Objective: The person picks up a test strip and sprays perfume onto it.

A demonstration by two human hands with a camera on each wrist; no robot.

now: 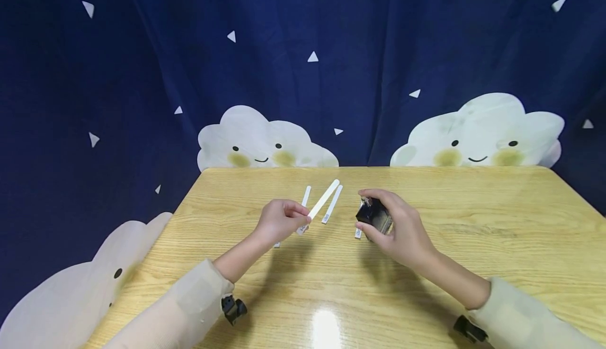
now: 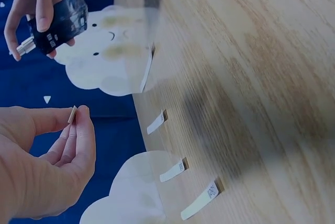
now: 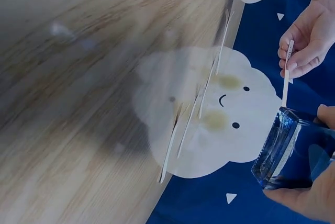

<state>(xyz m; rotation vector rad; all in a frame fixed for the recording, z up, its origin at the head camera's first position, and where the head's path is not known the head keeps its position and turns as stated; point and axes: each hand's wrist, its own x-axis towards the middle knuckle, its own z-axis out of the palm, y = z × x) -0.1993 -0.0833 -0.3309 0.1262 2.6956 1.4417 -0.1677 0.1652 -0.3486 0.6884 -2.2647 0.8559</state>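
In the head view my left hand pinches a white paper test strip between thumb and fingertips, its far end slanting up to the right. To the right, my right hand grips a dark glass perfume bottle above the table. A silver spray nozzle on the uncapped bottle shows in the left wrist view. Strip and bottle are apart in the head view. The left wrist view shows the held strip nearly end-on. In the right wrist view the bottle hides part of my right hand.
Several more labelled paper strips lie on the wooden table, among them one strip near the held one and another strip below the bottle. Behind the table hangs a dark blue curtain printed with clouds and triangles.
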